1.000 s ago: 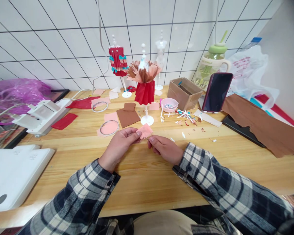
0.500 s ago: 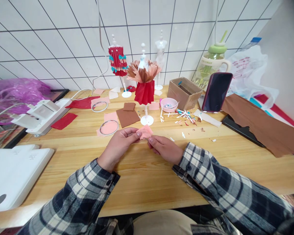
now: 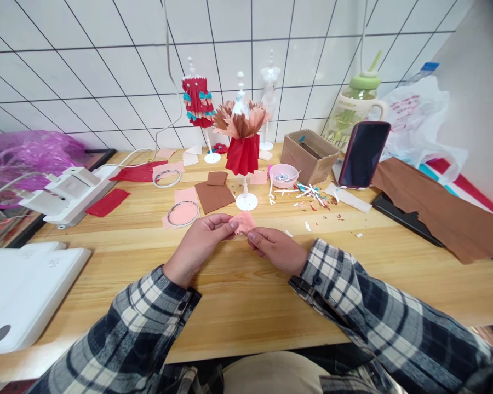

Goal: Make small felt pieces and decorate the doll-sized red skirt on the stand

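A small piece of pink crepe paper [image 3: 244,221] is held up between my hands over the wooden table. My left hand [image 3: 203,241] is closed, pinching its left edge between thumb and fingers. On the other side, my right hand [image 3: 275,247] pinches the lower right edge. Just beyond stands a white mini dress form [image 3: 246,202] wearing a red pleated skirt [image 3: 242,154] and a frill of brown and pink paper petals [image 3: 242,121]. Brown paper squares [image 3: 215,197] lie to its left, near a metal ring [image 3: 183,213] on pink paper.
A pink bowl [image 3: 284,176], paper scraps [image 3: 312,195], a cardboard box [image 3: 310,156] and a propped phone [image 3: 363,156] stand to the right. Behind are a red-dressed form [image 3: 197,104] and a bare form [image 3: 269,90]. A power strip [image 3: 82,197] and white device [image 3: 28,295] are left.
Both hands stay almost in place. The lower edge of the pink paper has shifted slightly at my right fingertips.
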Demonstrator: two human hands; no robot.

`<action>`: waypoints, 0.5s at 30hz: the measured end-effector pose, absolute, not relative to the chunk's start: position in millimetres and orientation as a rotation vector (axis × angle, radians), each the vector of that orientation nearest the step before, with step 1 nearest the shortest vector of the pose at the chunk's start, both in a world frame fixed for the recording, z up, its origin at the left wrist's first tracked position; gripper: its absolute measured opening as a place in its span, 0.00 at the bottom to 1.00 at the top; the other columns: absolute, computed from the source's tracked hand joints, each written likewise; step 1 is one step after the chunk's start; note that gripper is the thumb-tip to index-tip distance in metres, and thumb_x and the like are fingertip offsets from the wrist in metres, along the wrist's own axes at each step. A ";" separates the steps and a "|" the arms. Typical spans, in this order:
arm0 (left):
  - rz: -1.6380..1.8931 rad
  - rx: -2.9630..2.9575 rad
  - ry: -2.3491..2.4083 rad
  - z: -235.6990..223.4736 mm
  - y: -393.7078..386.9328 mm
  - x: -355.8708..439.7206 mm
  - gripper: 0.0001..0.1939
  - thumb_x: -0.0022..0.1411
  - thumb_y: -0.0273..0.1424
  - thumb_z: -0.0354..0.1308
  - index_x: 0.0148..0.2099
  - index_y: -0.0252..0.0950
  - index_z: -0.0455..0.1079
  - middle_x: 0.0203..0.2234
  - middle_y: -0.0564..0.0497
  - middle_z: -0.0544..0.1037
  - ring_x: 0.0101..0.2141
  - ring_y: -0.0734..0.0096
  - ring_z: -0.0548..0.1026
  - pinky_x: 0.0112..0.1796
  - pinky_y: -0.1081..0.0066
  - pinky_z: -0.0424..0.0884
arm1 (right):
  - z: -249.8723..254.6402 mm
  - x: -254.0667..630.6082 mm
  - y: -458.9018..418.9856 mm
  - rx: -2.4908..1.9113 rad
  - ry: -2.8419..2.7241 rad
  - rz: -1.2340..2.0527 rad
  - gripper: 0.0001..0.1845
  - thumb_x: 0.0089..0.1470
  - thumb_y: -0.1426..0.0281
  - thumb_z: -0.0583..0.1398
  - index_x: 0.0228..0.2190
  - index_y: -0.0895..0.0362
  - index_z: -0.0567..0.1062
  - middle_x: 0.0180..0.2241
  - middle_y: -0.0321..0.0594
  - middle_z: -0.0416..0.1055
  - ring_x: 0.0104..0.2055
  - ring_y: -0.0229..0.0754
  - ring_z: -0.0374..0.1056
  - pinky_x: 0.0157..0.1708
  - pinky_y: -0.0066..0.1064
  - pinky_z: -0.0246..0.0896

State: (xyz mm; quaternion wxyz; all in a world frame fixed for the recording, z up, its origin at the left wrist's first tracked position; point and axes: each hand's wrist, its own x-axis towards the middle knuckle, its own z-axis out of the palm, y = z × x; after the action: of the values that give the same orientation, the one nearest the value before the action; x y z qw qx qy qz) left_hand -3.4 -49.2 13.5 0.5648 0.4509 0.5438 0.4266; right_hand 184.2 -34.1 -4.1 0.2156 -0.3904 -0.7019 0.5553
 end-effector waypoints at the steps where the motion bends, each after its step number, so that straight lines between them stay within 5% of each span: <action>1: 1.005 1.064 1.280 13.0 -49.1 -3.4 0.15 0.52 0.41 0.67 0.35 0.35 0.76 0.29 0.49 0.79 0.30 0.70 0.74 0.32 0.74 0.67 | -4.2 184.3 -33.6 -1.082 -1.949 1.540 0.19 0.63 0.59 0.47 0.24 0.55 0.62 0.21 0.31 0.59 0.25 0.36 0.56 0.28 0.30 0.52; 11: 1.170 0.862 1.192 13.4 -47.0 -3.7 0.12 0.50 0.36 0.69 0.34 0.35 0.75 0.28 0.53 0.78 0.31 0.75 0.74 0.38 0.75 0.68 | 2.2 186.7 -35.3 -1.121 -1.915 1.435 0.24 0.59 0.50 0.48 0.23 0.55 0.63 0.22 0.32 0.58 0.26 0.36 0.55 0.27 0.29 0.49; 15: 1.104 0.887 1.167 11.3 -47.2 -2.2 0.12 0.51 0.36 0.68 0.34 0.34 0.75 0.28 0.52 0.78 0.31 0.74 0.74 0.38 0.73 0.68 | 8.8 185.4 -38.5 -1.255 -1.657 1.263 0.22 0.50 0.51 0.60 0.37 0.55 0.68 0.20 0.28 0.54 0.24 0.35 0.52 0.25 0.28 0.48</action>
State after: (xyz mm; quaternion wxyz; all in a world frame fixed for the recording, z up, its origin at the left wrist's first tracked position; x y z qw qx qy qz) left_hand -2.2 -47.2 11.3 0.6078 0.3838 0.5050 0.4777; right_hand 185.4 -38.5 8.8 0.3474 -0.4839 -0.6387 0.4871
